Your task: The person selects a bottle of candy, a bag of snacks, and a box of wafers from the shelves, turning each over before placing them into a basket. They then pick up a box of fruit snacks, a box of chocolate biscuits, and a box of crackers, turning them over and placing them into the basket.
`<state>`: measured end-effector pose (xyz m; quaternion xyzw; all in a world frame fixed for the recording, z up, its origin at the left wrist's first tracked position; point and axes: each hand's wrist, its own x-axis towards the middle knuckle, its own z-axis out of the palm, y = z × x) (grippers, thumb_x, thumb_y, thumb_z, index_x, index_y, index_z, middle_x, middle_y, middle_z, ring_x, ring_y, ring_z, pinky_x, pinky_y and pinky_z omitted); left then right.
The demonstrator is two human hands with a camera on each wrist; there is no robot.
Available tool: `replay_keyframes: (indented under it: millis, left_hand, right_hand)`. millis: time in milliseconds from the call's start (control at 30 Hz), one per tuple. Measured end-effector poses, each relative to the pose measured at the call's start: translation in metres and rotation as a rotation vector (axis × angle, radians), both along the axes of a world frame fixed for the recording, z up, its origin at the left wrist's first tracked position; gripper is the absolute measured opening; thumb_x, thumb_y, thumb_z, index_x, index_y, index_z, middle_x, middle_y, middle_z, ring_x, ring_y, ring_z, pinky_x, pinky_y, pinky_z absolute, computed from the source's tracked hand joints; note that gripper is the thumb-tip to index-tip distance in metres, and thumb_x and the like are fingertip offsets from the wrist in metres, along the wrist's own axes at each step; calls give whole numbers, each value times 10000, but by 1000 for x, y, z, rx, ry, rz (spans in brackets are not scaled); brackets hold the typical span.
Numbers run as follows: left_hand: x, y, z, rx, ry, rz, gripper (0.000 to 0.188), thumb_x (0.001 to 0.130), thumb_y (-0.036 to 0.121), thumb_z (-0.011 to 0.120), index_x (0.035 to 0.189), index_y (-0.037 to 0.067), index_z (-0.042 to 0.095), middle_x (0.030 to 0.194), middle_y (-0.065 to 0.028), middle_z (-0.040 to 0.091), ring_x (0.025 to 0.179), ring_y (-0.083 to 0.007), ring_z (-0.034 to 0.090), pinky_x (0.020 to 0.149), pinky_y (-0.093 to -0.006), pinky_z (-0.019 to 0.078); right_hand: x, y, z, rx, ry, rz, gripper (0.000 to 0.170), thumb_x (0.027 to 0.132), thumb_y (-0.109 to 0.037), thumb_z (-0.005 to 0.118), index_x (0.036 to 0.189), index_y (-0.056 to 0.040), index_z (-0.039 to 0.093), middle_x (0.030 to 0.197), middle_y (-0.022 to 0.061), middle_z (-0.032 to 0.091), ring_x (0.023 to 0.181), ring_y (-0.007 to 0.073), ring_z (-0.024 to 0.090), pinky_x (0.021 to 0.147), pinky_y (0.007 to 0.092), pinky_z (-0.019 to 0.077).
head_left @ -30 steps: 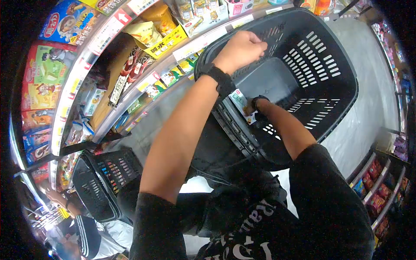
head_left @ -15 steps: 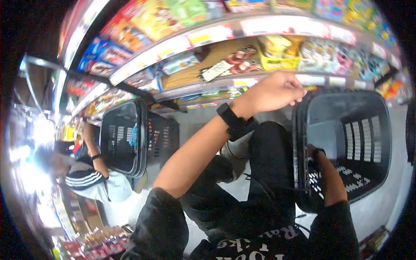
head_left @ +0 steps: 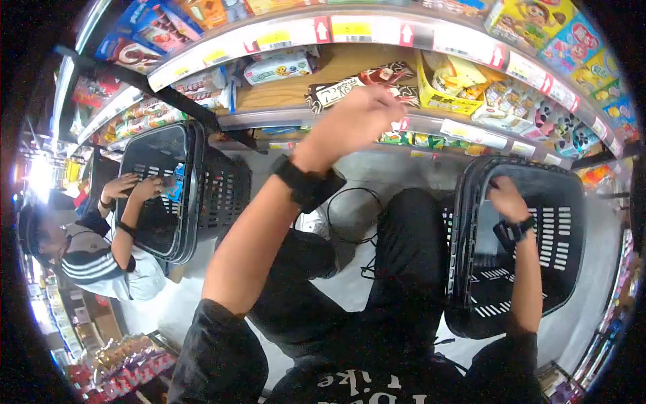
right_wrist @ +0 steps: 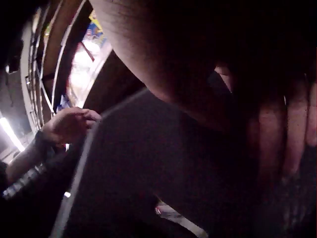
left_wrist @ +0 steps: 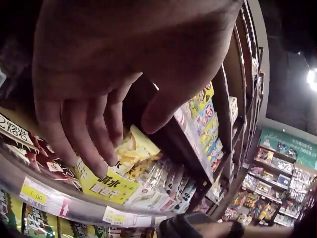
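Note:
My left hand (head_left: 353, 124) is raised in front of the low shelf, fingers loosely bent and nothing in them. It overlaps brown snack packets (head_left: 326, 93) in the head view. In the left wrist view its fingers hang down by a yellow display box (left_wrist: 106, 186) of snack bags. My right hand (head_left: 506, 198) is inside the mouth of a black shopping basket (head_left: 572, 202), close to its left rim. Its fingers (right_wrist: 294, 134) hang loosely in the dark right wrist view, with nothing visible in them. A pale packet (right_wrist: 178, 218) shows low in that view.
A white packet (head_left: 278, 67) lies on the shelf left of the brown ones. Price tags line the shelf edge (head_left: 377, 30) above. At left, another person (head_left: 111, 256) reaches into a second black basket (head_left: 222, 188). A thin dark cord (head_left: 346, 236) loops on the floor.
The head view has swung left toward the shelf. My left hand has gone from over the basket to the shelf front. My right hand has risen from deep in the basket, leaving the packet it touched.

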<state>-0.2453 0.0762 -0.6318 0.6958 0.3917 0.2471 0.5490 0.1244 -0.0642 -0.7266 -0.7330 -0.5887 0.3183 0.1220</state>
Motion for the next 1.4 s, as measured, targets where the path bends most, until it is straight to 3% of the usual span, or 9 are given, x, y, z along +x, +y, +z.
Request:
replay_keyframes:
  millis: [100, 300, 633, 767, 800, 933, 1100, 1267, 1400]
  left_hand:
    - [8, -11, -2, 124, 105, -60, 282, 939, 275, 642, 1020, 9, 693, 973, -96, 719, 851, -173, 672, 755, -307, 523]
    - [20, -14, -23, 279, 236, -116, 316, 910, 303, 682, 1035, 13, 692, 940, -141, 723, 866, -213, 685, 776, -344, 534]
    - [27, -19, -9, 250, 266, -109, 312, 928, 281, 639, 1065, 4, 684, 959, -107, 717, 815, -182, 677, 745, -330, 540]
    - [33, -19, -4, 246, 142, -69, 275, 908, 243, 644, 1028, 0, 690, 930, -92, 711, 770, -165, 664, 715, -321, 536]
    - [33, -17, -2, 248, 101, -36, 263, 901, 231, 647, 1015, -1, 692, 922, -87, 709, 761, -161, 661, 709, -318, 535]
    - [28, -19, -4, 243, 94, -4, 218, 885, 197, 656, 977, 4, 699, 913, -110, 714, 757, -211, 678, 705, -332, 541]
    - [19, -10, -22, 360, 234, -98, 264, 869, 231, 686, 1018, 13, 691, 974, -164, 715, 853, -296, 698, 785, -391, 547]
    - [-33, 55, -70, 806, 631, 277, 452, 813, 316, 769, 1176, 71, 658, 1094, -205, 680, 1103, -367, 625, 944, -463, 499]
    - [-57, 70, -89, 861, 614, 335, 581, 729, 328, 803, 1216, 80, 606, 1148, -224, 651, 1064, -405, 625, 924, -485, 506]
  right_hand:
    - [-2, 4, 40, 52, 2, 90, 307, 892, -221, 550, 868, 68, 650, 766, 222, 651, 715, 307, 656, 674, 399, 483]
    - [-42, -8, 87, 231, 118, -23, 104, 947, -30, 568, 980, 32, 645, 867, 74, 692, 785, 136, 655, 764, 282, 518]
    - [-90, 76, 95, 633, 345, -135, 457, 894, -219, 740, 1243, 23, 569, 980, 128, 686, 873, 172, 659, 781, 302, 528]
    - [-93, 115, 94, 560, -30, -192, 587, 850, -368, 772, 1222, 47, 588, 984, 175, 685, 875, 238, 667, 777, 346, 531]
    - [-84, 129, 74, 771, 67, -58, 598, 837, -402, 764, 1178, 65, 610, 993, 225, 682, 875, 327, 674, 778, 387, 531]
    - [-93, 140, 71, 875, -128, -29, 546, 825, -334, 774, 1158, 72, 623, 1018, 266, 672, 939, 411, 652, 821, 435, 526]
    - [-96, 136, 71, 822, -149, -96, 544, 826, -294, 790, 1183, 69, 598, 1062, 254, 656, 926, 375, 659, 820, 423, 527]
    - [-110, 110, 84, 887, -176, -119, 661, 833, -248, 802, 1310, 44, 450, 1163, 189, 544, 781, 260, 628, 742, 364, 533]
    - [-125, 61, 100, 804, 90, -105, 651, 820, -147, 805, 1324, 30, 432, 1122, 153, 536, 756, 180, 619, 671, 301, 524]
